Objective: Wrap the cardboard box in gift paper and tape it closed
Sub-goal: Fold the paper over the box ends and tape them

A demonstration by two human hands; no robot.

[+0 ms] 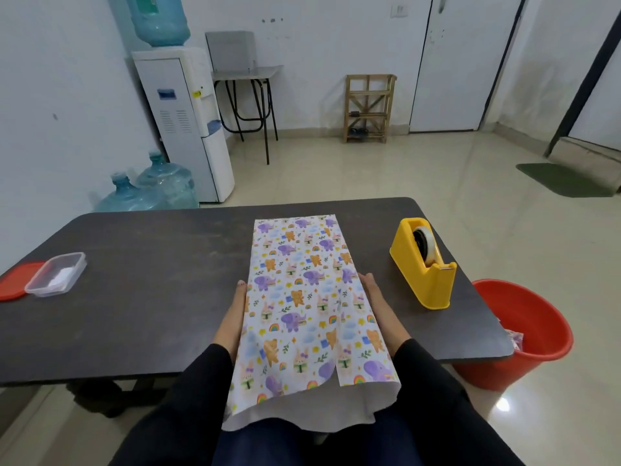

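Observation:
Gift paper (302,297) printed with elephants, bears and rainbows lies folded over in a long tube across the dark table (151,280); its near end hangs open past the table's edge over my lap. The cardboard box is hidden under the paper. My left hand (232,317) lies flat against the left side of the wrapped shape, fingers straight. On the right side my right hand (379,307) presses the same way, fingers straight. A seam where the paper's edges overlap runs along the top right. A yellow tape dispenser (425,264) stands on the table to the right.
A clear plastic container (55,274) leans on its red lid (13,280) at the table's left. A red bucket (524,334) stands on the floor by the table's right corner. A water dispenser (188,122) and spare bottles (151,190) stand beyond.

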